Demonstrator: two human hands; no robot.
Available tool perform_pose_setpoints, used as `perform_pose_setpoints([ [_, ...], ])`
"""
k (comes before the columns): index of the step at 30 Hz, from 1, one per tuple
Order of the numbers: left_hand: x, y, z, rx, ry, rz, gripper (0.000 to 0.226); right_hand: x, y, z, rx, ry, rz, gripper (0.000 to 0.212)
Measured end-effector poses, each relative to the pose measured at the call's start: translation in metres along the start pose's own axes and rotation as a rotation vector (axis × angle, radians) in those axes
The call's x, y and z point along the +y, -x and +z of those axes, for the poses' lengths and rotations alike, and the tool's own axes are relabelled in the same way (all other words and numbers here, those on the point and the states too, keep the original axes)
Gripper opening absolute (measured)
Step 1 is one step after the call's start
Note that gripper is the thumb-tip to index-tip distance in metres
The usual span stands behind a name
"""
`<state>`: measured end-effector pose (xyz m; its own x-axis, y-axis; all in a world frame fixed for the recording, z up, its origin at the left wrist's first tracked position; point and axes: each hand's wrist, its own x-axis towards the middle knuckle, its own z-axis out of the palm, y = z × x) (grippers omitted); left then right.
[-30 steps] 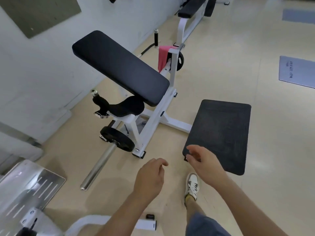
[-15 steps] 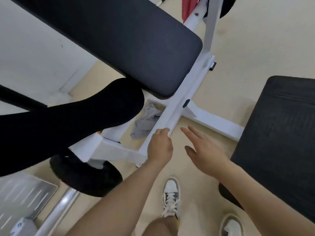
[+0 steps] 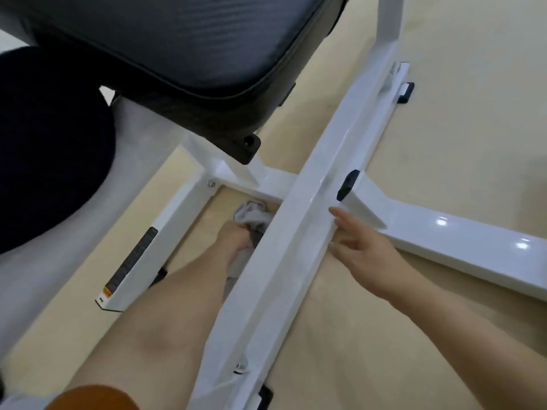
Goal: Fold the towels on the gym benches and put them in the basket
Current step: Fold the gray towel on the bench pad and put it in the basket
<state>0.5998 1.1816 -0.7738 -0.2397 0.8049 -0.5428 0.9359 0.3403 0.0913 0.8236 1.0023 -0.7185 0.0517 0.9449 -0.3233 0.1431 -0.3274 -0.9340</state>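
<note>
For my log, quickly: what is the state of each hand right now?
Left hand: closed on the grey towel, beside the white frame bar.
Right hand: open, fingers straight, holding nothing, by that bar.

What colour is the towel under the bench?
Grey. The towel, gripped by the left hand, shows best in the head view.

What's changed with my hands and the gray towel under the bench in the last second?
The left hand left the white frame bar, reached down and now grips the gray towel. The right hand moved up to the bar, fingers straight. The towel is still down inside the frame.
</note>
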Motion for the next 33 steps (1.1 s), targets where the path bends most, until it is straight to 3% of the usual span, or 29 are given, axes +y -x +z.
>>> perform_pose_setpoints([
  [2, 0.013, 0.016, -0.024, 0.176, 0.442, -0.16, 0.031, -0.009, -0.005, 0.004, 0.025, -0.452, 0.166, 0.048],
  [3, 0.024, 0.036, -0.037, 0.3, 0.706, -0.144, 0.028, -0.015, -0.005, 0.005, 0.021, -0.623, 0.226, 0.045],
  [4, 0.037, 0.061, -0.048, 0.389, 0.99, -0.071, 0.029, -0.021, -0.004, 0.006, -0.004, -0.741, 0.258, 0.046],
  [6, 0.071, 0.126, -0.055, 0.351, 1.323, 0.11, 0.03, -0.037, -0.006, 0.003, -0.068, -0.888, 0.272, 0.054],
  [9, 0.101, 0.202, -0.048, 0.108, 1.233, 0.285, 0.02, -0.063, -0.006, -0.006, -0.13, -0.915, 0.203, 0.045],
  [12, 0.1, 0.249, -0.041, -0.141, 1.141, 0.403, 0.039, -0.08, 0.001, -0.026, 0.0, -0.657, 0.082, 0.018],
  [15, 0.085, 0.285, -0.048, -0.061, 0.923, 0.542, 0.042, -0.097, 0.028, -0.046, 0.169, -0.409, 0.04, 0.012],
  [17, 0.076, 0.306, -0.062, 0.044, 0.862, 0.542, 0.035, -0.119, 0.056, -0.056, 0.194, -0.426, 0.056, 0.018],
  [21, 0.064, 0.371, -0.105, -0.202, 0.725, 0.547, 0.032, -0.182, 0.121, -0.064, 0.205, -0.464, 0.132, 0.026],
  [24, 0.059, 0.425, -0.156, -0.138, 0.617, 0.5, 0.01, -0.246, 0.171, -0.078, 0.307, -0.179, 0.123, 0.028],
  [27, 0.053, 0.487, -0.218, -0.119, 0.654, 0.512, 0.008, -0.327, 0.226, -0.102, 0.288, 0.005, 0.183, 0.016],
  [30, 0.058, 0.561, -0.286, -0.275, 0.721, 0.634, 0.032, -0.423, 0.283, -0.122, 0.145, 0.009, 0.233, 0.008],
  [31, 0.061, 0.585, -0.307, -0.285, 0.689, 0.655, 0.04, -0.455, 0.301, -0.127, 0.109, 0.0, 0.253, 0.015],
  [33, 0.067, 0.629, -0.349, -0.156, 0.564, 0.692, 0.037, -0.513, 0.333, -0.135, 0.108, 0.012, 0.301, 0.05],
])
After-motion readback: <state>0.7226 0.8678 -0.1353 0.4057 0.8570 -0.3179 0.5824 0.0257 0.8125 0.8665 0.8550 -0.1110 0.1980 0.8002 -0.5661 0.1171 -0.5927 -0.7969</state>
